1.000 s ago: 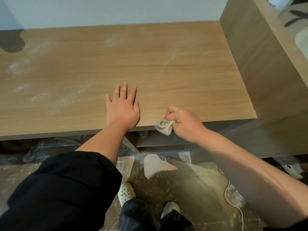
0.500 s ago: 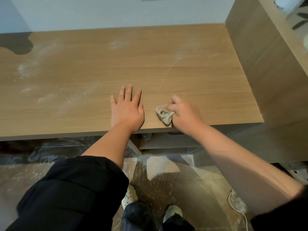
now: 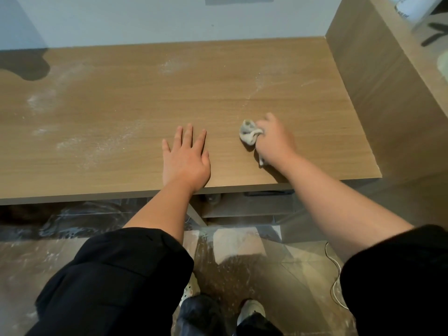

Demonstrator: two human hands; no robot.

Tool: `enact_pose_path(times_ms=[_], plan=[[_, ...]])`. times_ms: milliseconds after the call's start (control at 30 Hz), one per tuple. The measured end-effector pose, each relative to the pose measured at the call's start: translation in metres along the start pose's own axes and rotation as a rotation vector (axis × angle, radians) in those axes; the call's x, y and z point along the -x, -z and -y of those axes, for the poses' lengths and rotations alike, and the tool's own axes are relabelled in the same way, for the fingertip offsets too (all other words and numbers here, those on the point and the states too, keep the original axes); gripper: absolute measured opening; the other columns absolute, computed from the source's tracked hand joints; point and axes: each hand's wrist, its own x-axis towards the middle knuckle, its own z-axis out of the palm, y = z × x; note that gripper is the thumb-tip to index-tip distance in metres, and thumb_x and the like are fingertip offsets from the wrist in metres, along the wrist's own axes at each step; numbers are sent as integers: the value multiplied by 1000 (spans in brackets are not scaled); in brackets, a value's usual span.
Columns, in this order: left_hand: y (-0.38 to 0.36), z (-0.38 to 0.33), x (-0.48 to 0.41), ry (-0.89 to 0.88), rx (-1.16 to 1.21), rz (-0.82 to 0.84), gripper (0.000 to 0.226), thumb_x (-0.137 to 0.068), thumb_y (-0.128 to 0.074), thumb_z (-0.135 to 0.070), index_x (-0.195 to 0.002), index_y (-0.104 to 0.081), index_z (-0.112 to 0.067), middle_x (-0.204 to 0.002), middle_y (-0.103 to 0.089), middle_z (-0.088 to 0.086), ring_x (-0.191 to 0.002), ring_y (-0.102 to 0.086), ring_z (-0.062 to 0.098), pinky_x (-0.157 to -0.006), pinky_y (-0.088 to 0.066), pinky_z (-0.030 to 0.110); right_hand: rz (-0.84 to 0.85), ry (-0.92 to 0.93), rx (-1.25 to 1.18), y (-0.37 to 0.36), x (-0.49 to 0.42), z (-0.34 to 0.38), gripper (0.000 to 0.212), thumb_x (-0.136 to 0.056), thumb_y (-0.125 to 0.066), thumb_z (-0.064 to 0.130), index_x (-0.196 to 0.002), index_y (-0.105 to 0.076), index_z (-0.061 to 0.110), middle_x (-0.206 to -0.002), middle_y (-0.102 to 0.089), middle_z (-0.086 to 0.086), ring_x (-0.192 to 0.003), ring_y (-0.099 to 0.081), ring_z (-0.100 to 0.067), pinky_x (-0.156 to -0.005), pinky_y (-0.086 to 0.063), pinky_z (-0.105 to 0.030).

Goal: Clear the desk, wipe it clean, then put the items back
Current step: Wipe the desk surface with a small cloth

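Wooden desk (image 3: pixel 121 105): left hand (image 3: pixel 185 163) rests flat, unclenched; right hand (image 3: pixel 274 141) grips a crumpled cloth (image 3: pixel 248 134).

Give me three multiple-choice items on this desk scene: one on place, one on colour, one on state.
1. Where is the cloth?
A) on a chair
B) on the desk, right of the left hand
C) in a drawer

2. What colour are the sleeves?
A) black
B) white
C) red

3. How is the left hand?
A) gripping the cloth
B) in a fist
C) flat on the desk, fingers straight

Key:
1 B, the right hand holds it on the desk top.
2 A, both sleeves are black.
3 C, its palm lies down with the fingers spread.
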Motion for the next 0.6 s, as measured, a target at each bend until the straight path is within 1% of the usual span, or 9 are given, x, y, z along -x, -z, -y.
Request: enact_pose_path(times_ms=[67, 133, 200, 267, 333, 367, 433, 500, 600], plan=[[0, 1, -1, -3, 4, -1, 55, -103, -18, -38, -156, -5, -30, -165, 2, 2, -151, 7, 22, -121, -1, 52, 25, 106, 27, -11, 21, 2, 19, -95, -51, 20, -76, -53, 21, -97, -47, 0, -79, -50, -22, -67, -50, -39], [0, 1, 0, -2, 6, 4, 56, -103, -18, -38, -157, -5, -29, -165, 2, 2, -151, 7, 22, -121, 0, 52, 82, 205, -21, -16, 44, 0, 18, -95, -54, 23, -79, -61, 20, -90, -47, 0, -75, -49, -21, -61, -45, -33], [0, 1, 0, -3, 5, 2, 56, -103, -18, -38, -157, -6, -29, -165, 2, 2, -151, 8, 22, -121, -1, 52, 108, 272, -84, -14, 63, -2, 18, -93, -56, 18, -84, -70, 13, -89, -52, -1, -76, -51, -23, -59, -40, -32], [1, 1, 0, -7, 4, 4, 56, -103, -18, -38, -157, -6, -29, -165, 2, 2, -151, 8, 22, -121, -2, 53, 210, 286, -115, -8, 74, -1, 17, -91, -58, 14, -83, -73, 15, -89, -54, 4, -79, -53, -22, -63, -43, -35], [1, 0, 0, -5, 6, 8, 56, -103, -18, -38, -157, -5, -29, -165, 2, 2, -151, 8, 22, -121, -2, 53, 392, 260, -116, 2, 75, 3, 23, -89, -61, 14, -68, -64, 23, -88, -53, 9, -83, -56, -20, -72, -48, -37], [1, 0, 0, -2, 6, 10, 56, -103, -18, -38, -157, -5, -29, -165, 3, 2, -151, 8, 22, -121, -2, 53, 450, 226, -128, 8, 69, 4, 24, -87, -63, 15, -65, -62, 23, -89, -53, 10, -87, -57, -21, -77, -51, -40], [1, 1, 0, -2, 7, 10, 56, -103, -18, -38, -157, -5, -30, -165, 3, 2, -151, 8, 22, -121, -1, 52, 406, 152, -161, 19, 44, 4, 15, -85, -66, 18, -71, -67, 16, -95, -54, 9, -95, -58, -24, -85, -53, -42], [1, 0, 0, -4, 14, 8, 56, -103, -18, -38, -156, -5, -30, -165, 3, 2, -151, 8, 22, -121, -1, 52, 260, 107, -113, 24, 15, 2, 16, -89, -62, 18, -77, -65, 8, -97, -54, -2, -91, -56, -28, -83, -53, -45], [1, 0, 0, 0, 13, 7, 55, -103, -18, -38, -156, -5, -30, -165, 3, 2, -151, 8, 22, -121, -1, 52, 84, 76, -34, 7, 4, -2, 18, -89, -54, 8, -75, -54, 20, -105, -49, -5, -92, -52, -27, -80, -51, -44]])
